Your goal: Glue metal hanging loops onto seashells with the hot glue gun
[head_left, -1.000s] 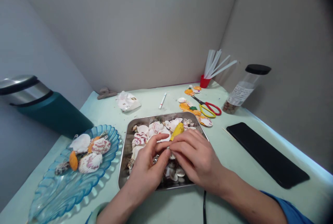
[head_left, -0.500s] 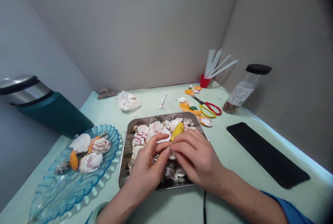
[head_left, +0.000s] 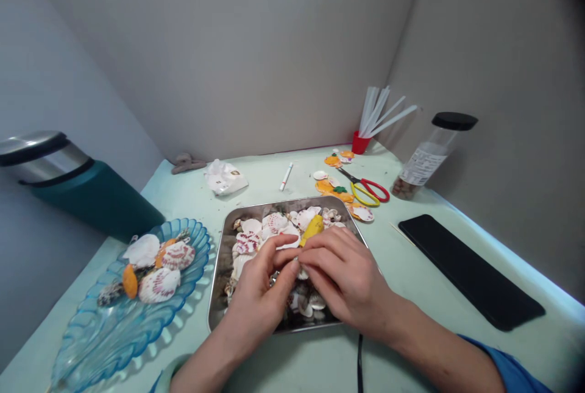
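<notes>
Both hands meet fingertip to fingertip over a metal tray (head_left: 216,295) of shells. My left hand (head_left: 265,283) is closed in a pinch, its thumb and fingertips around something too small to make out. From the right, my right hand (head_left: 345,274) pinches at the same spot, its fingers pressed together. Just beyond the fingertips, a yellow object (head_left: 312,230) lies on the shells. White and purple-striped shells (head_left: 248,242) fill the tray's back left; smaller shells (head_left: 305,304) lie under and in front of the hands.
A blue scalloped dish (head_left: 114,326) with shells and a teal bottle (head_left: 100,198) stand left. Behind the tray are a plastic bag (head_left: 225,178), marker (head_left: 286,177), orange pieces (head_left: 336,191) and scissors (head_left: 365,189). Right are a red cup (head_left: 361,142), clear jar (head_left: 423,161) and black slab (head_left: 470,271).
</notes>
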Demonstrator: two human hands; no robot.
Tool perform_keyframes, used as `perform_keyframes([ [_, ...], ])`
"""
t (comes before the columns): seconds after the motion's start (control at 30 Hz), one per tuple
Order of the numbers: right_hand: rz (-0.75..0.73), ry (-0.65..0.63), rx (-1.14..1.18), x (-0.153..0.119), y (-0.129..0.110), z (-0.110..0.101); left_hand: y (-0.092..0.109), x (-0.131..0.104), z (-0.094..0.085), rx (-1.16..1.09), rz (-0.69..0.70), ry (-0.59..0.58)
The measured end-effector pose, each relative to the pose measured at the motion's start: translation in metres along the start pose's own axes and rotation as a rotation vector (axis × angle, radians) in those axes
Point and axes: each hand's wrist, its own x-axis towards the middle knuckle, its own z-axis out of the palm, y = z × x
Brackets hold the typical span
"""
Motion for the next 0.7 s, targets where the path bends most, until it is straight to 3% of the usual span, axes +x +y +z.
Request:
perform_keyframes([
  [0.7, 0.022, -0.012, 0.006, -0.0001, -0.0011, -0.0007, 0.0016, 0.0004, 0.0005, 0.025, -0.008, 0.023],
])
